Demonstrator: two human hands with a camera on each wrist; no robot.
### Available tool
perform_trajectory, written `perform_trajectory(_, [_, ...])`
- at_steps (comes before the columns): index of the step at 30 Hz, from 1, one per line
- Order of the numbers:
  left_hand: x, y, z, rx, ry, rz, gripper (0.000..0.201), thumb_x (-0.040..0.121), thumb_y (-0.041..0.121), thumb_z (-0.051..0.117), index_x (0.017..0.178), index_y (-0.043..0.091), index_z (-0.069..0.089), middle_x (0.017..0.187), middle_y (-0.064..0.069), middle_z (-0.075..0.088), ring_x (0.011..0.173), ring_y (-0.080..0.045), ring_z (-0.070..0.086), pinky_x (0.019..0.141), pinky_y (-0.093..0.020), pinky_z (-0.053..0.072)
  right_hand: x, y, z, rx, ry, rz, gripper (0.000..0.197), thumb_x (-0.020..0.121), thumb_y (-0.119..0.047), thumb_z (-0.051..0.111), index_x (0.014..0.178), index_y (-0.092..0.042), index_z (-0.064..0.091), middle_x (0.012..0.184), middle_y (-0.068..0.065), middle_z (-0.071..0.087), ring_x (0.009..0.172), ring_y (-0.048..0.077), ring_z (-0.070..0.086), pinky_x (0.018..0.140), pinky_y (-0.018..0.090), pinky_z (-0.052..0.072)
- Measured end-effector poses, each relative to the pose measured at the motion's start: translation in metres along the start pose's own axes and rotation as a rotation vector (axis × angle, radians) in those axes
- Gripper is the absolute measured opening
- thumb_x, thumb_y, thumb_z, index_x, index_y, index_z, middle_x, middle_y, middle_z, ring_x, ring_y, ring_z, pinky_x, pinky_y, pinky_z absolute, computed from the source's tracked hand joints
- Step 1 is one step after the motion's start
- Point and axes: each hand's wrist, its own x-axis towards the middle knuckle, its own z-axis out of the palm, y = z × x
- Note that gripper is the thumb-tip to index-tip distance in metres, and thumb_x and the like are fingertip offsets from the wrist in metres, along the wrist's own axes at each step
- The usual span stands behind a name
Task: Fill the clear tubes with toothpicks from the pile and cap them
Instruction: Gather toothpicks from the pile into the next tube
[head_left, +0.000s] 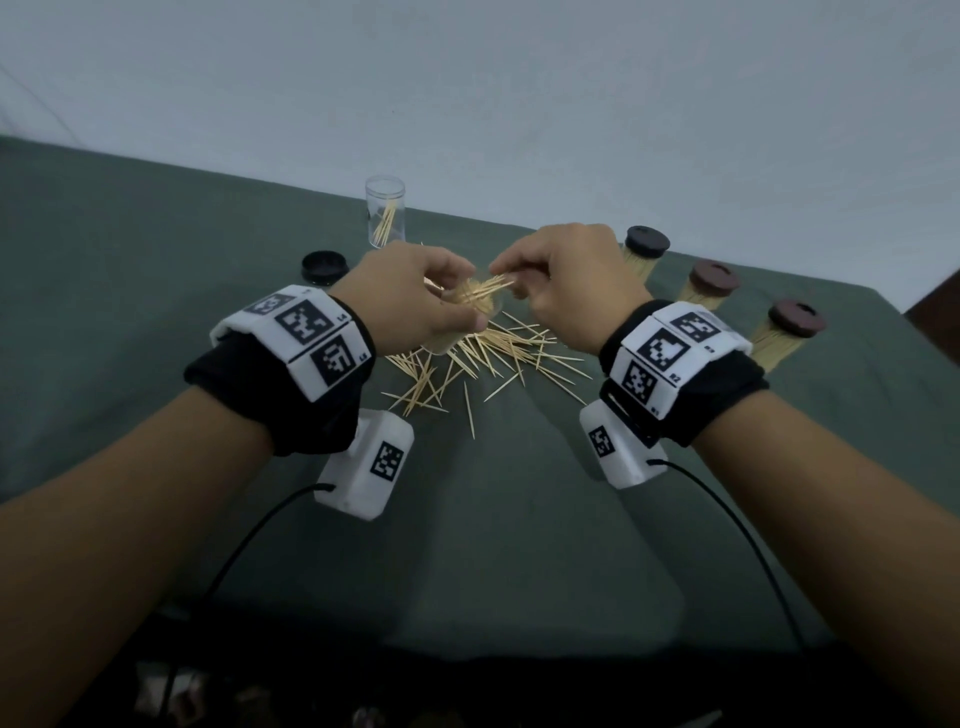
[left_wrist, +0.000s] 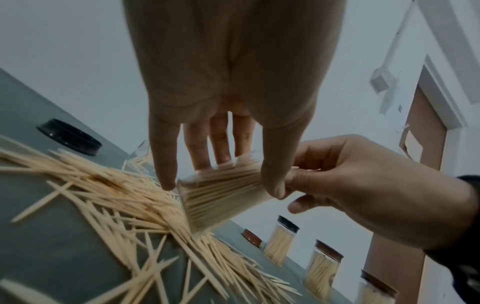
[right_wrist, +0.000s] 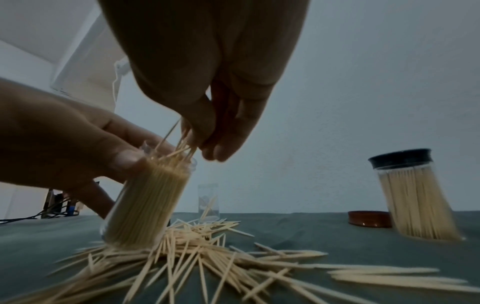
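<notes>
Left hand (head_left: 415, 301) grips the nearly full tube (right_wrist: 148, 201), tilted over the pile (head_left: 467, 364) on the desk; right fingers (right_wrist: 207, 131) pinch toothpicks at its mouth; align tips before pushing in

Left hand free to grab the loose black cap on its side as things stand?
Probably not yet: the left hand grips the nearly full tube, tilted over the pile. The black cap lies uncovered on the cloth just beyond, so the path looks free once the tube is released.
</notes>
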Motion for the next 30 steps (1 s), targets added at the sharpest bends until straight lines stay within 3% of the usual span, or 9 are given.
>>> perform_trajectory(5, [-0.001, 0.0, -0.001, -0.015, -0.007, 0.0, 0.061, 0.071, 0.042, 0.083, 0.127, 0.028, 0.062, 0.109, 0.013, 0.065, 0.094, -0.005, 0.067, 0.09, -0.034, 0.055, 0.003, -0.004, -0.004, -0.08, -0.05, -0.107, 0.028, 0.086, -0.002, 0.063, 0.104, -0.019, 0.076, 0.096, 0.0, 0.073, 0.089, 0.012, 0.064, 0.076, 0.015, 0.04])
perform_trajectory(8, [-0.001, 0.0, 0.001, -0.061, -0.02, 0.004, 0.058, 0.071, 0.041, 0.084, 0.124, 0.029, 0.064, 0.11, 0.011, 0.067, 0.095, -0.005, 0.068, 0.092, -0.036, 0.054, -0.002, -0.006, 0.002, 0.088, 0.037, -0.077, 0.028, 0.085, -0.002, 0.064, 0.104, -0.018, 0.076, 0.091, 0.0, 0.075, 0.083, 0.002, 0.062, 0.072, 0.006, 0.043])
perform_trajectory(11, [-0.001, 0.0, 0.001, -0.032, 0.015, 0.009, 0.053, 0.078, 0.041, 0.078, 0.127, 0.028, 0.062, 0.112, 0.011, 0.065, 0.095, -0.005, 0.066, 0.089, -0.029, 0.053, -0.005, -0.007, 0.006, 0.176, 0.068, -0.058, 0.034, 0.084, -0.001, 0.059, 0.112, -0.016, 0.073, 0.103, -0.001, 0.074, 0.091, 0.003, 0.065, 0.085, 0.013, 0.049])
perform_trajectory(13, [0.001, -0.001, -0.001, -0.022, 0.048, 0.007, 0.056, 0.08, 0.044, 0.076, 0.13, 0.025, 0.06, 0.116, 0.009, 0.063, 0.099, -0.008, 0.065, 0.091, -0.031, 0.052, -0.004, -0.009, 0.007, 0.145, 0.086, -0.093, 0.043, 0.083, 0.002, 0.05, 0.116, -0.015, 0.071, 0.114, 0.0, 0.07, 0.104, 0.009, 0.063, 0.095, 0.02, 0.047])
perform_trajectory(15, [0.001, -0.002, -0.003, -0.024, 0.072, 0.002, 0.057, 0.08, 0.045, 0.075, 0.13, 0.024, 0.059, 0.116, 0.008, 0.063, 0.102, -0.008, 0.064, 0.095, -0.034, 0.05, -0.002, -0.008, 0.007, 0.085, 0.039, -0.11, 0.045, 0.084, 0.0, 0.046, 0.12, -0.015, 0.068, 0.129, 0.0, 0.062, 0.115, 0.011, 0.057, 0.101, 0.02, 0.041])
perform_trajectory(19, [0.001, -0.003, -0.003, -0.076, 0.012, 0.012, 0.054, 0.08, 0.038, 0.076, 0.13, 0.024, 0.059, 0.117, 0.006, 0.064, 0.102, -0.007, 0.065, 0.096, -0.036, 0.052, -0.002, -0.004, 0.006, -0.01, -0.167, -0.065, 0.042, 0.092, -0.008, 0.045, 0.127, -0.02, 0.063, 0.147, -0.001, 0.044, 0.118, 0.008, 0.05, 0.098, 0.016, 0.034])
perform_trajectory(21, [0.0, -0.002, -0.001, -0.094, -0.018, 0.025, 0.053, 0.08, 0.035, 0.077, 0.128, 0.023, 0.06, 0.117, 0.005, 0.065, 0.102, -0.007, 0.066, 0.096, -0.035, 0.052, -0.003, 0.001, 0.007, -0.036, -0.153, -0.082, 0.036, 0.095, -0.013, 0.05, 0.125, -0.025, 0.065, 0.134, 0.0, 0.053, 0.111, 0.012, 0.053, 0.093, 0.015, 0.034])
perform_trajectory(25, [0.002, -0.003, 0.0, -0.071, -0.004, 0.024, 0.055, 0.08, 0.036, 0.077, 0.13, 0.023, 0.059, 0.118, 0.004, 0.064, 0.101, -0.008, 0.065, 0.095, -0.036, 0.053, -0.001, 0.005, -0.001, 0.029, -0.096, -0.006, 0.024, 0.093, -0.016, 0.06, 0.111, -0.026, 0.072, 0.081, -0.014, 0.061, 0.071, -0.001, 0.053, 0.068, 0.007, 0.038])
perform_trajectory(30, [0.0, -0.002, 0.0, -0.061, -0.029, 0.044, 0.054, 0.076, 0.038, 0.08, 0.125, 0.027, 0.061, 0.112, 0.011, 0.065, 0.098, -0.005, 0.066, 0.092, -0.035, 0.055, 0.004, 0.004, 0.002, -0.136, -0.077, -0.126, 0.019, 0.091, -0.014, 0.062, 0.101, -0.024, 0.075, 0.089, -0.001, 0.051, 0.084, 0.016, 0.049, 0.073, 0.027, 0.038])
